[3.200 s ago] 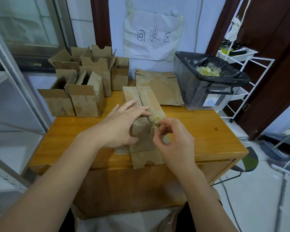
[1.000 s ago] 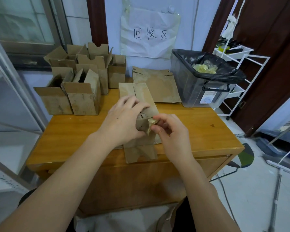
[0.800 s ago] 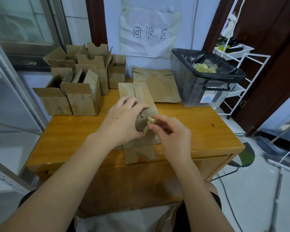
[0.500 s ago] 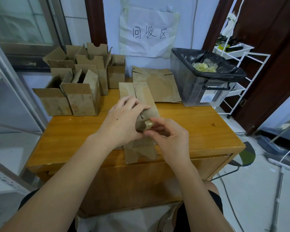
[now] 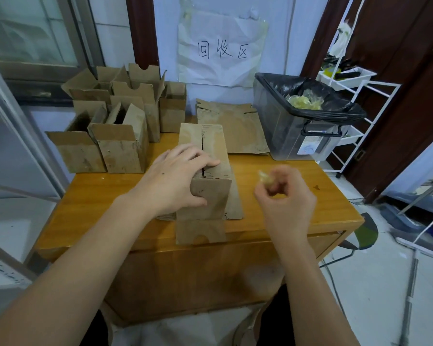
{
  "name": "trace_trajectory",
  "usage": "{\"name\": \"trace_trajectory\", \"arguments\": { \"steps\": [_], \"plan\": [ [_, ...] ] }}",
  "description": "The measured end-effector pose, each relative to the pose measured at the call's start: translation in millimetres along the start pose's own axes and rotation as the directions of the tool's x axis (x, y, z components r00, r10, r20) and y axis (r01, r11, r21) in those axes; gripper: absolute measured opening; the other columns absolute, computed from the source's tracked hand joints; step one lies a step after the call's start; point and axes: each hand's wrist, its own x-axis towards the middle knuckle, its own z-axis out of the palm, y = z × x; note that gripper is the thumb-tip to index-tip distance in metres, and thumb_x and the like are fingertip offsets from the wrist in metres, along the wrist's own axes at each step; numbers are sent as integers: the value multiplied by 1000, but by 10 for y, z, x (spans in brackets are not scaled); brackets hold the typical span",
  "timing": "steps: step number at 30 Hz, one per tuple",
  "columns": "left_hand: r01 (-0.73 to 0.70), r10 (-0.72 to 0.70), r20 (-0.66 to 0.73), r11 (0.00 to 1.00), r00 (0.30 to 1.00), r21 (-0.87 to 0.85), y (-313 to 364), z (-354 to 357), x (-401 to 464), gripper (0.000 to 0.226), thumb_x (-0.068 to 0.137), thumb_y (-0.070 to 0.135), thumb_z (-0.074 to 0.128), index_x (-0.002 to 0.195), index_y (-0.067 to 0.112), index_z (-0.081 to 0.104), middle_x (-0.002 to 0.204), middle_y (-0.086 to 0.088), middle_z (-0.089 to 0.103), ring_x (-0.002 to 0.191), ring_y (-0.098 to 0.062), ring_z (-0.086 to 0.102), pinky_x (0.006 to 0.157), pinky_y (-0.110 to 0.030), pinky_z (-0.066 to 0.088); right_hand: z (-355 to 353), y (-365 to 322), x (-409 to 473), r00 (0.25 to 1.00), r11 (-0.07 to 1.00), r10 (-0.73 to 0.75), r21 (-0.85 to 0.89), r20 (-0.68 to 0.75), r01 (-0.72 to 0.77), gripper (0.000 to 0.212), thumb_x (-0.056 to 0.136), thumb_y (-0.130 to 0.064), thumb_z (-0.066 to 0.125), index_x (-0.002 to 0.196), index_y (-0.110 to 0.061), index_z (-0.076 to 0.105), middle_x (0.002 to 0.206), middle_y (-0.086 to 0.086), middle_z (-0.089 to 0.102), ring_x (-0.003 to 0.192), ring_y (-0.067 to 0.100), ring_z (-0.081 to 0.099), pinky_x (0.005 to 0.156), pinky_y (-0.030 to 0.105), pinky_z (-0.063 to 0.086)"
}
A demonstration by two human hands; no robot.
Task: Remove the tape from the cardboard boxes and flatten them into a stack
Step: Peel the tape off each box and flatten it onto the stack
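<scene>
Tape wad (image 5: 265, 176) off the box, pinched in the blurred right hand (image 5: 284, 201), raised above the bench (image 5: 110, 196) just right of the box in work (image 5: 208, 176). Left hand (image 5: 175, 181) flat across that box, fingers out straight over the split seam, thumb down its near face, pinning it near the bench's front edge with the bottom flap overhanging. Already flattened: at least one sheet (image 5: 231, 128) lying at the back, against the wall. Still standing: a cluster of open boxes (image 5: 115, 126) at back left, well apart from the hands. So early going by the look of it, most of the pile left. Lined bin (image 5: 300, 121) at the right rear corner, old tape inside, bare bench between hand and bin for a toss. Little spare room in front; box close to tipping off if released carelessly.
</scene>
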Motion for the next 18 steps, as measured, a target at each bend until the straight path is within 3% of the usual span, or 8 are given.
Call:
{"name": "trace_trajectory", "arguments": {
  "steps": [3,8,12,18],
  "plan": [
    [-23,24,19,1000,1000,-13,-33,-29,13,93,77,55,84,155,47,32,155,19,35,151,-8,15,124,-43,19,-151,-6,131,999,1000,9,14,40,-10,47,85,-5,78,115,-28,50,78,-8,56,74,9,59,69,17,51],
    [-7,7,14,999,1000,-33,-17,-20,13,94,76,54,85,154,47,34,156,20,35,150,-8,14,123,-43,20,-67,-28,160,979,991,-131,21,157,129,21,85,-17,82,100,-21,68,92,-7,62,89,11,61,77,24,54],
    [-6,7,12,998,1000,-56,-12,-13,-13,93,76,52,86,153,48,35,155,21,34,150,-5,11,123,-43,20,-29,4,168,978,993,-88,91,187,72,29,83,-14,85,109,-21,73,103,-7,63,94,11,65,80,26,58],
    [-18,25,38,986,999,-167,-11,-23,-40,87,78,48,87,151,51,39,153,27,34,151,1,8,123,-40,17,-20,21,159,973,986,69,134,220,-100,47,81,-17,85,121,-24,62,94,-11,72,90,8,70,81,26,59]
  ]
}}
